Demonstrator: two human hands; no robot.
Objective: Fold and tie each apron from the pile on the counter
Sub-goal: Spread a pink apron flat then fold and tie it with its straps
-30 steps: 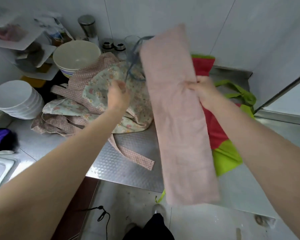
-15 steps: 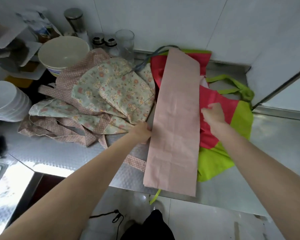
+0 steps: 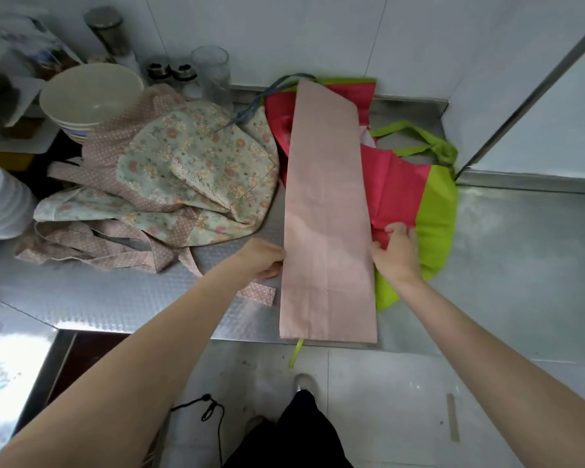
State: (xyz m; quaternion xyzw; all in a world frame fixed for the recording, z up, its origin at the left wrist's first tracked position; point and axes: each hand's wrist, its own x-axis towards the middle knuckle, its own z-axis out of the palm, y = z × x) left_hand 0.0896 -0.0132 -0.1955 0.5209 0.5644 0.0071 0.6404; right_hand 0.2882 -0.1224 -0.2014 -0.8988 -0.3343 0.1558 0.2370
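A pale pink apron (image 3: 326, 211), folded into a long narrow strip, lies flat on the steel counter (image 3: 520, 251) and reaches from the back wall to the front edge. A grey-blue strap (image 3: 277, 87) sticks out at its far end. My left hand (image 3: 260, 258) grips the strip's left edge with curled fingers. My right hand (image 3: 397, 251) pinches its right edge. Under the strip's right side lies a red and lime green apron (image 3: 412, 197). A heap of floral and pink dotted aprons (image 3: 183, 173) sits to the left.
Stacked bowls (image 3: 88, 99) and white plates (image 3: 0, 201) stand at the back left, with a glass (image 3: 211, 70), small jars (image 3: 171, 72) and a steel canister (image 3: 107, 32) by the wall. A lime strap (image 3: 296, 352) hangs off the front edge. A white cabinet (image 3: 537, 113) is at right.
The pink strip was held up in the air; it now lies flat on the counter. Both hands have slid down its edges toward me.
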